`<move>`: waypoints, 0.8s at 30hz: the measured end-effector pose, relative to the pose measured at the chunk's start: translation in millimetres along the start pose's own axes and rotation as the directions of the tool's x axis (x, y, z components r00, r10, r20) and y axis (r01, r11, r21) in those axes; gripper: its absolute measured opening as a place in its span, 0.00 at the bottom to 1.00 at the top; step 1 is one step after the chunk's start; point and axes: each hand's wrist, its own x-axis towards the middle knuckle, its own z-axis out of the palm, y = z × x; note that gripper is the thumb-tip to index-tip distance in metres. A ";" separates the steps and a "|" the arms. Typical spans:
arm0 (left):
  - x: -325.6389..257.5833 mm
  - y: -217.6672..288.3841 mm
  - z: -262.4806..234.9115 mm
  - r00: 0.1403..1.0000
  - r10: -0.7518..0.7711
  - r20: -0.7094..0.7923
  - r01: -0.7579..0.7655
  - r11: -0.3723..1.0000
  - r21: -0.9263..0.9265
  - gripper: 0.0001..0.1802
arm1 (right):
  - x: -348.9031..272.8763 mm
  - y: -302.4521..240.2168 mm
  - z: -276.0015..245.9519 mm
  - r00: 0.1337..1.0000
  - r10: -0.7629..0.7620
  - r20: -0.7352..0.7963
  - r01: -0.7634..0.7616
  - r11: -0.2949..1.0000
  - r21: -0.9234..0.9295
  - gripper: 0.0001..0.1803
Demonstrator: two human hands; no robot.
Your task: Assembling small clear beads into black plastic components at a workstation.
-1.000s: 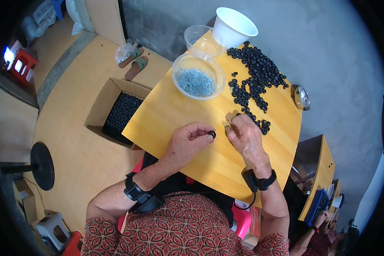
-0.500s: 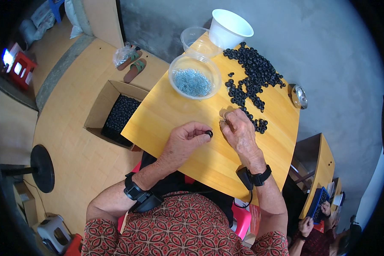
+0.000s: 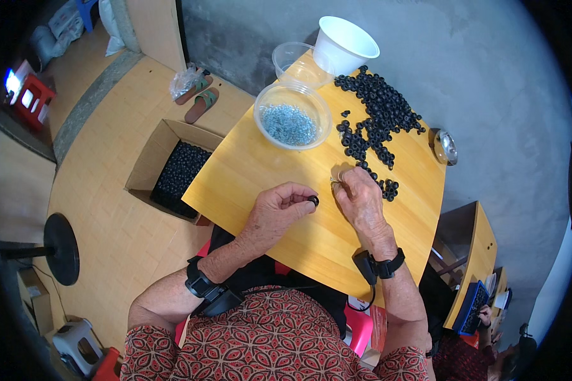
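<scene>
My left hand pinches a small black ring-shaped part between thumb and fingertips, just above the yellow wooden table. To its right, my right hand is closed, its fingers bent down toward the tabletop beside a few tiny shiny bits. What those fingers hold, if anything, is too small to make out. A loose pile of black ring-shaped parts spreads from the far right down to my right hand. Beyond my left hand, a clear plastic bowl contains many small silvery metal pieces.
A white bowl and another clear bowl stand at the far edge. A round metal-and-glass object sits by the right edge. A cardboard box of black parts is on the floor at left. Another person's hand works at lower right.
My hands have barely moved; the left still pinches the black ring-shaped part. At lower right, the other person's hands and blue tray have shifted.
</scene>
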 end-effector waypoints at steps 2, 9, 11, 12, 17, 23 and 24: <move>-0.5 -0.3 0.1 1.000 -0.002 0.000 0.002 1.000 0.010 0.12 | -0.8 1.6 -0.6 0.999 -0.031 0.010 0.031 0.999 -0.035 0.08; 0.6 -3.1 -0.2 1.000 0.012 0.005 -0.012 1.000 -0.009 0.12 | -2.4 7.7 4.3 0.998 0.059 -0.006 -0.059 0.996 0.072 0.08; 0.8 -3.3 -0.4 1.000 0.014 0.007 -0.013 1.000 -0.011 0.12 | -6.1 13.7 5.0 0.995 0.101 -0.023 -0.100 0.994 0.055 0.08; 0.9 -2.6 -0.2 1.000 0.012 0.008 -0.012 1.000 -0.004 0.12 | -6.5 14.0 5.4 0.995 0.101 -0.023 -0.100 0.994 0.055 0.08; 0.8 -4.7 -0.7 1.000 0.016 -0.004 -0.016 1.000 0.011 0.12 | -2.8 5.9 1.0 1.000 0.006 0.009 -0.006 1.000 0.000 0.08; -0.3 -0.5 0.1 1.000 0.012 0.006 -0.013 1.000 0.011 0.12 | -2.8 9.2 2.1 1.000 0.002 -0.012 -0.002 1.000 -0.010 0.07; -0.3 -0.7 0.4 1.000 0.012 0.008 -0.012 1.000 0.004 0.12 | -4.0 9.6 2.3 1.000 0.002 -0.012 -0.002 1.000 -0.011 0.07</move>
